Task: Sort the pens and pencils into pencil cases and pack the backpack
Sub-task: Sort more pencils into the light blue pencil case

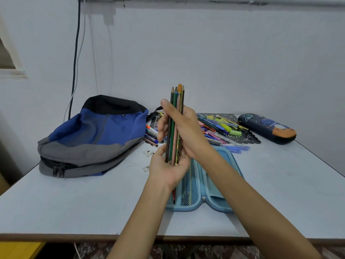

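A bundle of slim wooden coloured pencils (174,126) stands upright above the open light-blue zip pencil case (196,186) at the near edge of the pale table (74,206). The right hand (188,131) has its fingers curled round the middle, and the left hand (168,171) cups the lower ends. Light and stiff, the pencils look prone to slide apart, so they are likely best gripped mid-length.

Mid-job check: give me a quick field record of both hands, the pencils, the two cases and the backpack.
right hand: grips the pencil bundle mid-length, bundle upright
left hand: cups the bundle's lower ends
light blue pencil case: lies open on the table, beneath both hands
dark pencil case: far right, looks closed
loose pens: piled on a dark mat behind the hands
backpack: lying on the table at left
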The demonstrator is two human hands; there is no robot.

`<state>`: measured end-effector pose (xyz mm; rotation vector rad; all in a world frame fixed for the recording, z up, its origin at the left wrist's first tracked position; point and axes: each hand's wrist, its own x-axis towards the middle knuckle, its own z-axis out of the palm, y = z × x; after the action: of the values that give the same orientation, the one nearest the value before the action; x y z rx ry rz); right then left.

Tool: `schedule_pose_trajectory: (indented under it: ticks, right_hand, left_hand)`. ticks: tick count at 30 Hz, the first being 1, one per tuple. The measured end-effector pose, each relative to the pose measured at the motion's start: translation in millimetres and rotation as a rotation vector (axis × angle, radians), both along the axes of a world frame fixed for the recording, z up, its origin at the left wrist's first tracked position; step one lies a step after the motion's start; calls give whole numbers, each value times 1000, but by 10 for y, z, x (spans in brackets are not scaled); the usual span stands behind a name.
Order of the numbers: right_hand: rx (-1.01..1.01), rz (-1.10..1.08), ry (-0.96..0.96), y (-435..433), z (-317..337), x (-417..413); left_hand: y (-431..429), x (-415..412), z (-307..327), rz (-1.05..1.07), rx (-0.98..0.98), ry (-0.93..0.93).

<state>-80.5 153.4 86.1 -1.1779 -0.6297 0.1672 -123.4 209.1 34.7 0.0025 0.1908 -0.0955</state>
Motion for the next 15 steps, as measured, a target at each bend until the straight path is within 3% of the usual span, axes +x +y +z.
schedule_pose_trajectory:
  ticks: [9, 15]
  right_hand:
    - [-351, -352, -385, -18, 6, 132]
    - [-404, -332, -401, -41, 34, 227]
  left_hand:
    - [-9, 7, -8, -23, 7, -96]
    - [88, 81, -59, -35, 141, -151]
